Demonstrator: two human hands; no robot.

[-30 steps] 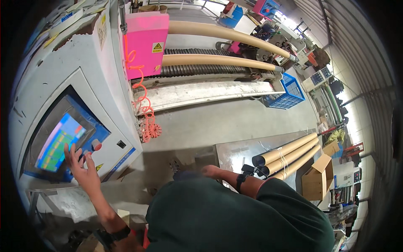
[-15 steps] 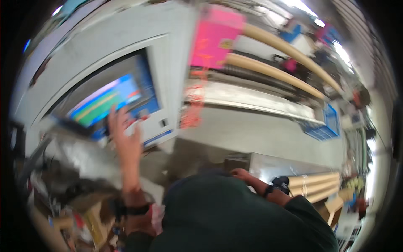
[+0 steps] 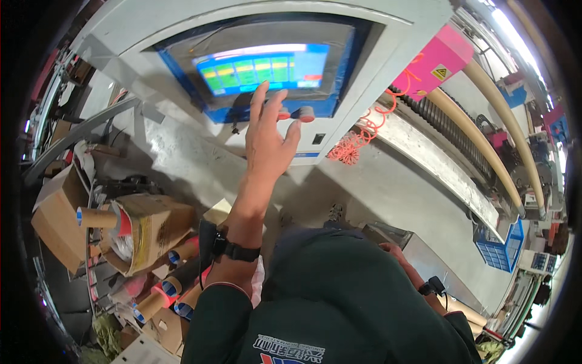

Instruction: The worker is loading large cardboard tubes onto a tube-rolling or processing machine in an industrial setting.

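My left hand (image 3: 268,139) reaches up in front of a machine's control panel, its fingers stretched and apart, with nothing held. Its fingertips overlap the lower edge of a lit touchscreen (image 3: 260,68) showing green and yellow blocks on blue; I cannot tell if they touch it. Just right of the fingers, below the screen, sits a red-and-grey knob (image 3: 307,114), with another red button (image 3: 283,113) partly behind them. My right hand (image 3: 393,249) hangs low at my side, beside a grey metal box (image 3: 418,252). Its fingers are mostly hidden.
A pink machine housing (image 3: 433,64) with a coiled orange air hose (image 3: 347,148) stands right of the panel. Long cardboard tubes (image 3: 479,145) run along the machine toward a blue plastic crate (image 3: 503,246). At left are a cardboard box (image 3: 154,227) and several tubes with coloured material.
My view has swung left, so the panel now sits nearer the middle. My left hand stays by the screen's lower edge; my right hand stays low at my side.
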